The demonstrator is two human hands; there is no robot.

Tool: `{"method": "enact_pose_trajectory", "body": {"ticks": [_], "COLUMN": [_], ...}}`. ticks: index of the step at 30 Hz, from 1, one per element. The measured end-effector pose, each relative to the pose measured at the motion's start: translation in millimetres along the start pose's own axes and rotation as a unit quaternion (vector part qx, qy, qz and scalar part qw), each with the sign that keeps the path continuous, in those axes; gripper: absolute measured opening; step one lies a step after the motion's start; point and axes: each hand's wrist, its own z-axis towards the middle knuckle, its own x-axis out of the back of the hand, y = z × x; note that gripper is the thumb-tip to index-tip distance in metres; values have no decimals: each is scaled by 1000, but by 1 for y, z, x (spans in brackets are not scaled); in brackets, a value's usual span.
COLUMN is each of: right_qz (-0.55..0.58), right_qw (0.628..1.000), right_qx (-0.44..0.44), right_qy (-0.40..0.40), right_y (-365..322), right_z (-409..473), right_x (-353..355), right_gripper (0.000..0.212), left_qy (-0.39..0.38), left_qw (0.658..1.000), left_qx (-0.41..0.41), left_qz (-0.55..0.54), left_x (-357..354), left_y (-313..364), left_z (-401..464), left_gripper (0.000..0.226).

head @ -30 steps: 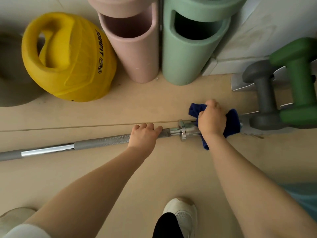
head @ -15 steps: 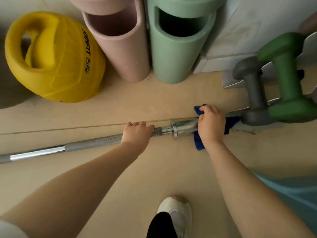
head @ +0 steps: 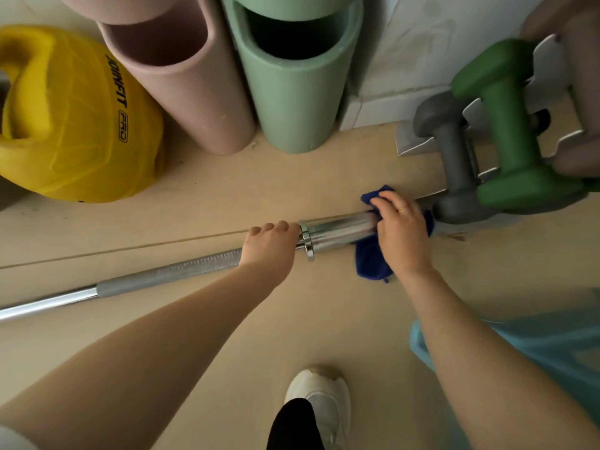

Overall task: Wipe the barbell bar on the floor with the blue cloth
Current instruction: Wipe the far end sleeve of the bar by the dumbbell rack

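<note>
Head view, looking down: the barbell bar (head: 181, 271) lies on the tan floor (head: 227, 336), running from the lower left edge up to the right. Behind it a yellow kettlebell (head: 74, 125) marked JOINFIT PRO sits at the left, with a pink foam roller (head: 181, 79) and a green foam roller (head: 295, 82) standing against the wall. At the right end a grey dumbbell (head: 454, 157) and a green dumbbell (head: 509, 125) rest on a metal rack (head: 418, 141), the grey one just beside the bar's tip and crowding the sleeve end. A white shoe (head: 321, 401) stands on the floor below, and a pale blue bin (head: 535, 352) shows at the lower right.

The left hand (head: 269, 248) reaches in palm down, fingers curled over the knurled shaft right against the chrome collar (head: 306, 238). The right hand (head: 402, 228) grips the blue cloth (head: 370, 264) wrapped round the shiny sleeve, cloth ends sticking out above and below the bar.
</note>
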Motion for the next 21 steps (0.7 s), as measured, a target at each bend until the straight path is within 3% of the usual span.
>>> {"method": "enact_pose_trajectory", "body": {"ticks": [3,6,8,11,12,17,21], "right_qz": [91,78,66,59,59,24,42], "right_qw": [989,984,993,994,992,994,980], "right_qx": [-109,-150,-86,89,105,-96,-68], "right_qy": [41,62,45,-15,-41,-45,-184], "right_y": [12,6,-13,-38,-36,-21,-62], "right_z": [7,12,10,0,0,16,32], "right_x": [3,5,2,-6,-6,7,4], "right_gripper": [36,36,33,35,34,29,25], "left_qy": [-2,-3,7,9,5,-13,-29], "left_qw": [1000,1000,1000,1000,1000,999,998], "left_qx": [-1,-10,-18,-15,-16,-14,9], "left_qz": [-11,-2,10,9,5,36,49], "left_x": [0,-2,-3,-3,-2,-3,-1], "left_y": [-2,-5,-5,-5,-5,-17,-18], "left_z": [3,1,1,5,5,-2,-2], "left_gripper": [36,37,34,28,28,34,24]}}
